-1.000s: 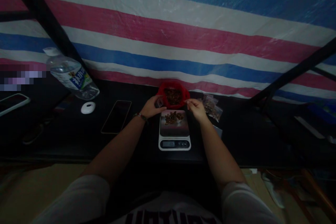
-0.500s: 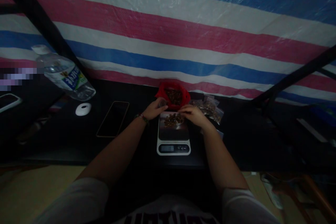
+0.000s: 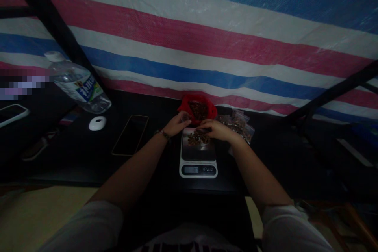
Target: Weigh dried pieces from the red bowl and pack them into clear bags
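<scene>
Scale (image 3: 198, 154) w/ brown bits (image 3: 193, 139) on it; our L hand (image 3: 176, 125) grips a clear thing (image 3: 185, 117) by red bag (image 3: 185, 104), R hand (image 3: 217, 129) near bits, can't tell its grip tbh.

A striped sheet (image 3: 189, 39) of blue, white and red is hung behind the black tabletop (image 3: 82, 167), flanked by slanting dark bars (image 3: 50, 19). Below, pale floor (image 3: 44, 212) is partly seen, and the scene is only dimly lit.

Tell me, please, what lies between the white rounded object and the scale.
The head view shows a dark phone between the white rounded object and the scale; the left forearm passes there too.
</scene>
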### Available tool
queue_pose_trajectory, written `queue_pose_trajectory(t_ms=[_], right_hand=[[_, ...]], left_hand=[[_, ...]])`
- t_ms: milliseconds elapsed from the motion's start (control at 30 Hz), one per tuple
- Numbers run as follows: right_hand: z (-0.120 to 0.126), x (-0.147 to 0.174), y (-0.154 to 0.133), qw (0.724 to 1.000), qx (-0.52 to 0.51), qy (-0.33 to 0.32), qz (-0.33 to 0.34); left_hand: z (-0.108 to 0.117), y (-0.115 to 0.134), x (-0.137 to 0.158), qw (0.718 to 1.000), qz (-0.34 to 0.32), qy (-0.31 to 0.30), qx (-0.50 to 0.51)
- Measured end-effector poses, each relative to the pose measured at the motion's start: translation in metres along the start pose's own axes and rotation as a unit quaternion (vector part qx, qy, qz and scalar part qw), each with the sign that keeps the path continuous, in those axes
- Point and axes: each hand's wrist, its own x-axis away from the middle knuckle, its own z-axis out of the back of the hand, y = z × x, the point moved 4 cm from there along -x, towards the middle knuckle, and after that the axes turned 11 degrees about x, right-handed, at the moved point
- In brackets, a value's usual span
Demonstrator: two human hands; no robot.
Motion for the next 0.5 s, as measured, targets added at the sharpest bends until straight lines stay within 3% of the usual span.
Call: queue_pose_trajectory(t_ms=[300,500], right_hand=[[-0.004,-0.015,0.0,0.998,0.057,-0.022,0.035],[0.0,-0.015,0.002,0.996,0.081,-0.019,0.025]], left_hand=[[0.0,0.0,-0.001,1.0,-0.007,-0.006,-0.009],[0.0,-0.002,0.0,1.0,0.002,-0.001,-0.017]])
